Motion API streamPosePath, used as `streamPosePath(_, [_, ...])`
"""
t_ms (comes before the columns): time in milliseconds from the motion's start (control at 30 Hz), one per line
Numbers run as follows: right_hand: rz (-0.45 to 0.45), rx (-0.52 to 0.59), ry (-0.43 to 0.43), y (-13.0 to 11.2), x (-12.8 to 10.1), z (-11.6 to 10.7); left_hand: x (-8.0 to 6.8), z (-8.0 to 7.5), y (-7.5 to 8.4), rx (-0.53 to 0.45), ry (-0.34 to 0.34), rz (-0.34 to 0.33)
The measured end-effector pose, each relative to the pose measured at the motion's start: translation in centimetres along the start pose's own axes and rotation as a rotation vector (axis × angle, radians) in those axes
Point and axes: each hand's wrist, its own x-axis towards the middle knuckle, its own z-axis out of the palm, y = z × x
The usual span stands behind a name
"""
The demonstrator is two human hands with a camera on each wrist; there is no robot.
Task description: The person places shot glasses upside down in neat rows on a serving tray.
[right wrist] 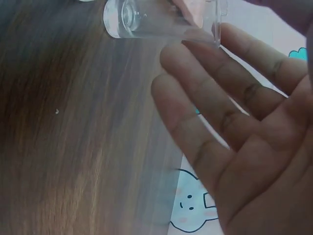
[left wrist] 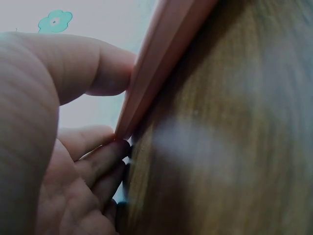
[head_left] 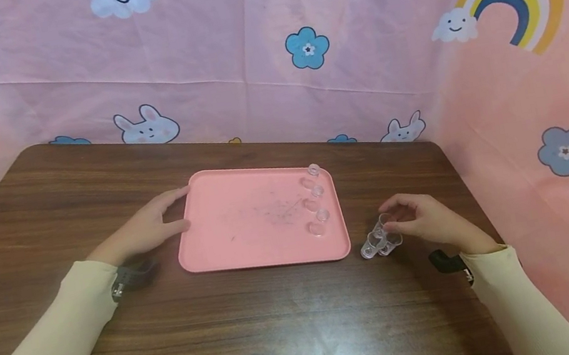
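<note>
A pink tray [head_left: 249, 234] lies in the middle of the wooden table [head_left: 235, 351]. Several small clear cups [head_left: 316, 200] stand in a line along its right side. My left hand [head_left: 148, 230] rests against the tray's left edge, and in the left wrist view the thumb [left wrist: 98, 68] and fingertips [left wrist: 105, 156] touch the tray rim [left wrist: 156, 63]. Right of the tray stands a small cluster of clear cups [head_left: 373, 245]. My right hand [head_left: 429, 218] pinches one tilted clear cup [right wrist: 156, 19] by its rim, with the other fingers [right wrist: 195, 112] held straight.
Pink cloth walls [head_left: 350, 32] printed with rainbows, clouds and bunnies close off the back and right side. The table's right edge [head_left: 465, 183] runs just beyond my right hand. Faint smudges mark the tray's middle.
</note>
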Motion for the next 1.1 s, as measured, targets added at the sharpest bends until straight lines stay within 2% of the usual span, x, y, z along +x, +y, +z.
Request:
streamPosePath(267, [0.057, -0.060, 0.007, -0.4, 0.3, 0.0, -0.1, 0.0, 0.1, 0.008, -0.002, -0.002])
streamPosePath(567, [0.061, -0.067, 0.011, -0.7, 0.7, 0.0, 0.0, 0.1, -0.3, 0.016, -0.012, -0.034])
streamPosePath(767, [0.081, -0.059, 0.005, -0.9, 0.7, 0.2, 0.1, 0.1, -0.4, 0.015, -0.009, -0.013])
streamPosePath(967, [0.055, -0.063, 0.002, -1.0, 0.8, 0.4, 0.2, 0.2, -0.5, 0.007, 0.001, 0.014])
streamPosePath(1100, [0.025, -0.083, 0.023, -1.1, 1.0, 0.5, 0.1, 0.2, -0.4, -0.002, 0.005, 0.007])
